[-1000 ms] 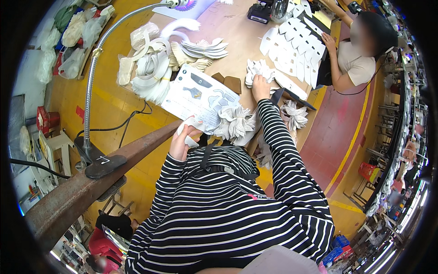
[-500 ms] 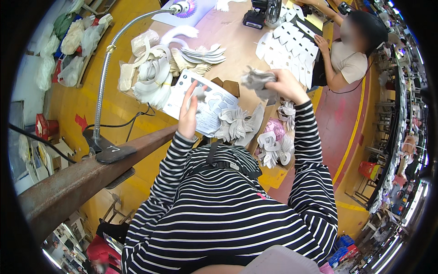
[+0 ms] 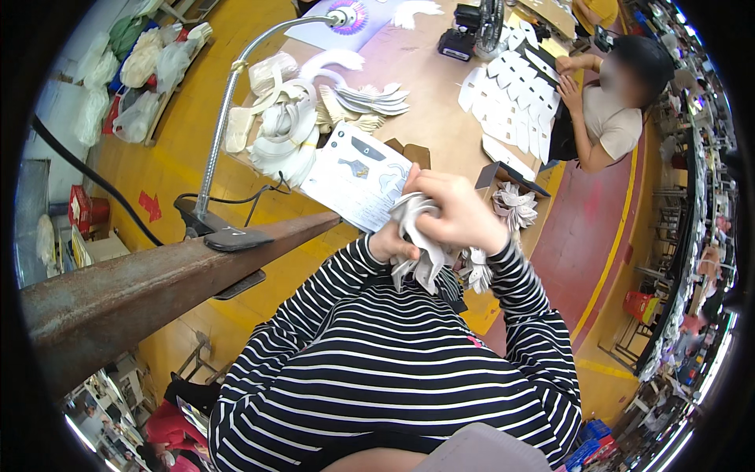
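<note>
Both my hands are raised close to my chest, wrapped around one bundle of pale grey cut pieces (image 3: 421, 252) that fans out below them. My right hand (image 3: 456, 212) covers the bundle from above and the right. My left hand (image 3: 389, 240) grips it from the left and is mostly hidden behind the pieces. Just beyond my hands lies a white printed sheet (image 3: 358, 185) on the wooden table (image 3: 432, 86). More fanned grey pieces (image 3: 515, 204) rest to the right of my hands.
A gooseneck lamp (image 3: 228, 102) stands at the table's left edge by a rusty beam (image 3: 157, 275). Heaps of white curved pieces (image 3: 291, 126) cover the left side. A seated person (image 3: 613, 110) works at rows of white cut shapes (image 3: 511, 94) at the far right.
My hands were apart, the right one lifting pieces over the table and the left on the sheet. Now both have come together near my chest around the bundle.
</note>
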Demonstrator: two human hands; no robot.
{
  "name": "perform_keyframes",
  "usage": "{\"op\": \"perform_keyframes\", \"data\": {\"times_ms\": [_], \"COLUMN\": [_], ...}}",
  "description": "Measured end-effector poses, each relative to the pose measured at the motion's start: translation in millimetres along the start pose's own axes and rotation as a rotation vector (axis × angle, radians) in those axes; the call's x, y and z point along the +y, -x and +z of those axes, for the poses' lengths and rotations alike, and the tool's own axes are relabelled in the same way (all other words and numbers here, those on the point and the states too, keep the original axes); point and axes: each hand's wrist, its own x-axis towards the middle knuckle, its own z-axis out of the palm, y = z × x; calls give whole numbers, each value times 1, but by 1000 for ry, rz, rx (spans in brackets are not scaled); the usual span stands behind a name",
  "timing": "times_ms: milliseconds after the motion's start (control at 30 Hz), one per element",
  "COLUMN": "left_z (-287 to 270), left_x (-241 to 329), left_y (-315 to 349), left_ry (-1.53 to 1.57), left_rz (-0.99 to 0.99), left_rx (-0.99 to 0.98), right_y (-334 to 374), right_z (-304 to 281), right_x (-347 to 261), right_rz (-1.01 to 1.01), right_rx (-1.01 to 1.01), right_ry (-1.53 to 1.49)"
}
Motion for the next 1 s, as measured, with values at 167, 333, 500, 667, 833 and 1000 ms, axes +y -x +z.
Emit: {"op": "perform_keyframes", "data": {"times_ms": [167, 333, 500, 667, 833, 1000], "left_z": [-28, -24, -33, -38, -36, -51], "left_x": [-5, 5, 10, 5, 15, 11], "left_y": [41, 70, 96, 111, 108, 97], "left_ry": [-45, 477, 48, 70, 119, 199], "left_rz": [-195, -252, -54, -117, -178, -215], "left_rx": [129, 388, 416, 416, 428, 399], "right_y": [-14, -53, -110, -67, -52, -14], "right_z": [70, 74, 103, 176, 197, 139], "right_x": [9, 12, 122, 210, 200, 86], "right_rz": [-53, -92, 171, 155, 295, 395], "right_rx": [187, -370, -443, 45, 393, 464], "right_ry": [52, 119, -679, 199, -85, -701]}}
